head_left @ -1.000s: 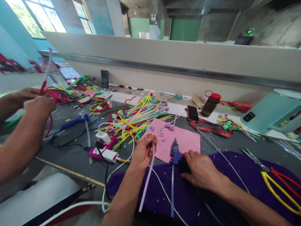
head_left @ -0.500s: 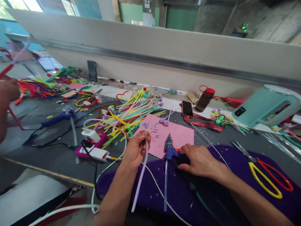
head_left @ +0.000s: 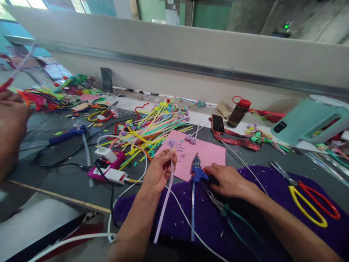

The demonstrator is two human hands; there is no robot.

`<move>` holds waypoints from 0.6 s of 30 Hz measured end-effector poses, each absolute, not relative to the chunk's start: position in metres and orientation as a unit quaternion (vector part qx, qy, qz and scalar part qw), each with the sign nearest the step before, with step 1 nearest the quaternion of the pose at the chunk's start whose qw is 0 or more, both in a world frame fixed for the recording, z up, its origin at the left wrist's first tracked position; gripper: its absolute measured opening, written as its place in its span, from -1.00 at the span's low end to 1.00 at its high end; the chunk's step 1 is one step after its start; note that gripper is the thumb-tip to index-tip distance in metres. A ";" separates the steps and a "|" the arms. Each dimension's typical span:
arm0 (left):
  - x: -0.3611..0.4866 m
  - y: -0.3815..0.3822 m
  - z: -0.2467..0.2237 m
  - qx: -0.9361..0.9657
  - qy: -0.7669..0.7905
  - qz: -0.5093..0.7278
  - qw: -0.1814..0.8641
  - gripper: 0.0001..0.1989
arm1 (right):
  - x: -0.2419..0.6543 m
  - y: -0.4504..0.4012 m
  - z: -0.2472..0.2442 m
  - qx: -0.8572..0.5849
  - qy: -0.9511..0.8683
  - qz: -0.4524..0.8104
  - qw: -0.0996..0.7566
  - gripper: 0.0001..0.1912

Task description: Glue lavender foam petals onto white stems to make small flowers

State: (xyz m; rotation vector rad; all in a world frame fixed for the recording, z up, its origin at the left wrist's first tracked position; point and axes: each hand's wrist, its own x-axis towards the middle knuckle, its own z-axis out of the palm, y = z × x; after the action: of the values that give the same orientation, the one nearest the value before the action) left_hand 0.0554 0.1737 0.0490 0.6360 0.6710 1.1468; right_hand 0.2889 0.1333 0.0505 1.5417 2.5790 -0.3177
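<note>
My left hand [head_left: 160,171] is closed in a pinch round a pale lilac stem [head_left: 166,207], its lower end pointing down towards me. A small lilac flower head [head_left: 171,143] tops the stem, just above my fingertips. My right hand [head_left: 229,182] is closed at the handle of a blue glue gun [head_left: 196,171], whose nozzle points away from me. A clear glue stick [head_left: 193,211] runs out of its back end. Under both lies a pink sheet [head_left: 211,154] with small lilac pieces [head_left: 182,155] on it. Green-handled pliers [head_left: 226,210] rest below my right hand.
Behind the sheet is a heap of coloured stems [head_left: 155,127]. A power strip [head_left: 120,160] with cables sits left, scissors [head_left: 302,196] right. Farther back stand a phone [head_left: 217,123], a bottle [head_left: 239,113] and a mint kettle [head_left: 302,120]. Another person's hand [head_left: 13,127] holds a stem at far left.
My right hand's fingers have curled in at the glue gun's handle, and the pliers beneath show more. The flower head shows more fully above my left hand. The other person's hand has shifted right.
</note>
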 end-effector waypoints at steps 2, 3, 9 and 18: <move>0.056 0.174 0.048 0.292 0.298 0.520 0.745 -0.86 | 0.290 0.135 0.048 0.519 0.846 -0.111 0.054 -0.57; 0.056 0.174 0.047 0.292 0.295 0.519 0.748 -0.86 | 0.290 0.136 0.047 0.527 0.840 -0.117 0.045 -0.59; 0.055 0.172 0.046 0.291 0.293 0.520 0.748 -0.87 | 0.297 0.140 0.053 0.554 0.778 -0.274 -0.112 -0.67; 0.056 0.166 0.048 0.268 0.307 0.521 0.750 -0.83 | 0.297 0.141 0.053 0.485 0.577 -0.508 -0.417 -0.65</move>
State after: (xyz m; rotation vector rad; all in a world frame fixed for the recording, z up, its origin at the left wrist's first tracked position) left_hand 0.0557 0.1665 0.0483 0.5847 0.6714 1.1388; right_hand 0.2966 0.1406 0.0531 2.1348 2.5394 -2.2378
